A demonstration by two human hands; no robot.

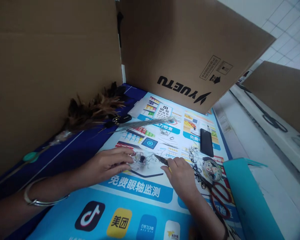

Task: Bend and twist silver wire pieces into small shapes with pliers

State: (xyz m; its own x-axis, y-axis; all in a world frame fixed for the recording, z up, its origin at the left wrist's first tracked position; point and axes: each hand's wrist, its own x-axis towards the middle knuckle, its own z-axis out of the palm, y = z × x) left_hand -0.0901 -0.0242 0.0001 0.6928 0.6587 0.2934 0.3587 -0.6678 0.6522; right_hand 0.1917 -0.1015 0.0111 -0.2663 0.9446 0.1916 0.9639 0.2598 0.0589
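Note:
My left hand [112, 162], a bangle on its wrist, has its fingertips closed on the left end of a bent silver wire piece [150, 160]. A small dark spool-like bit [142, 159] sits among the wire loops. In my right hand [181, 175] is a pair of pointed pliers [161, 160] with yellow on the handle. Their dark jaws point left and lie close to the wire; whether they grip it I cannot tell. Farther back lies a bundle of long straight silver wires [150, 122], with a few short wires [168, 144] nearer me.
Right of my right hand are red-handled scissors [220, 196], a round tin with a cartoon face [212, 169], small wire bits [193, 155] and a black phone [206, 142]. Brown feathers [95, 108] lie along the left cardboard panel [52, 66]. Another cardboard panel [185, 46] stands behind.

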